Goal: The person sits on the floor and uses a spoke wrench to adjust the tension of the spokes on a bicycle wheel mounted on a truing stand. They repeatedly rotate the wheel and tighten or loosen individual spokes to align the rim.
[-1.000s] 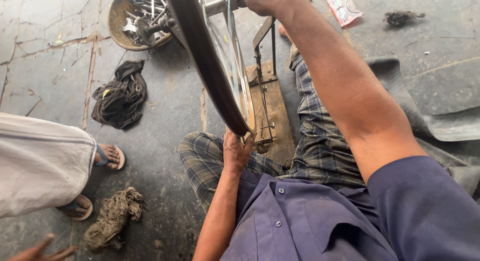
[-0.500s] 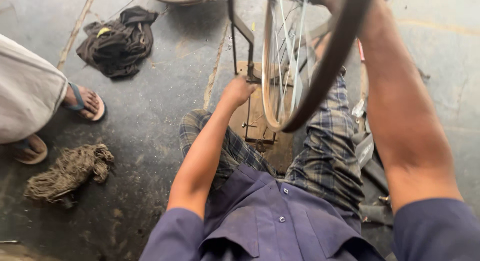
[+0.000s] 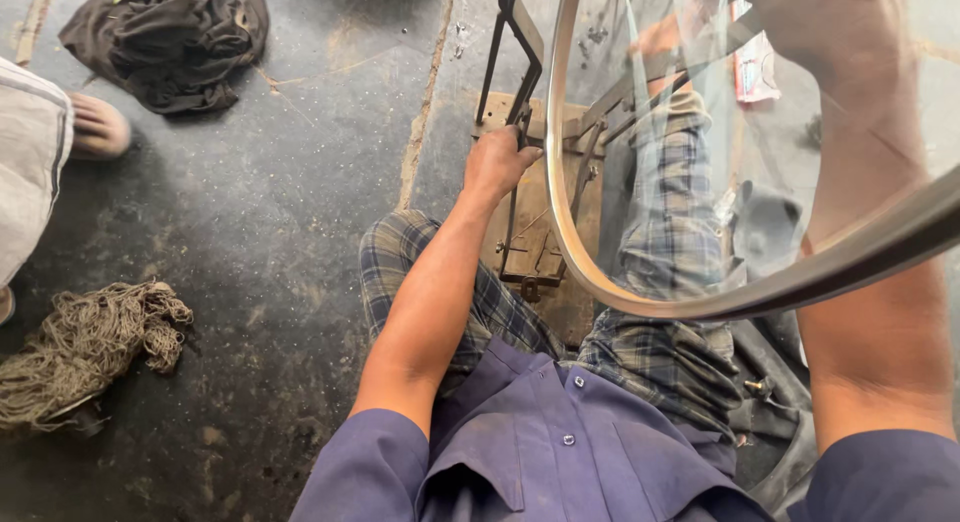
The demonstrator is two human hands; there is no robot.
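A: What has moved since half a second ago?
B: The wheel rim [image 3: 640, 292] has swung right; its dark tyre no longer shows.
A: The hands?
B: The left hand [image 3: 500, 162] is curled on the thin black metal stand [image 3: 520, 42]. The right hand [image 3: 850, 32] sits high at the rim; whether its fingers grip, I can't tell.
A: The floor?
B: Dark, gritty concrete [image 3: 300, 232], with a frayed rope bundle [image 3: 85, 347] and black rags [image 3: 170, 37].

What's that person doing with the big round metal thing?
A person sitting on the floor holds a bare metal wheel rim up in front of them. The left hand grips a dark metal stand on a wooden board; the right hand is up by the blurred rim. A dark cloth and a rope bundle lie nearby.
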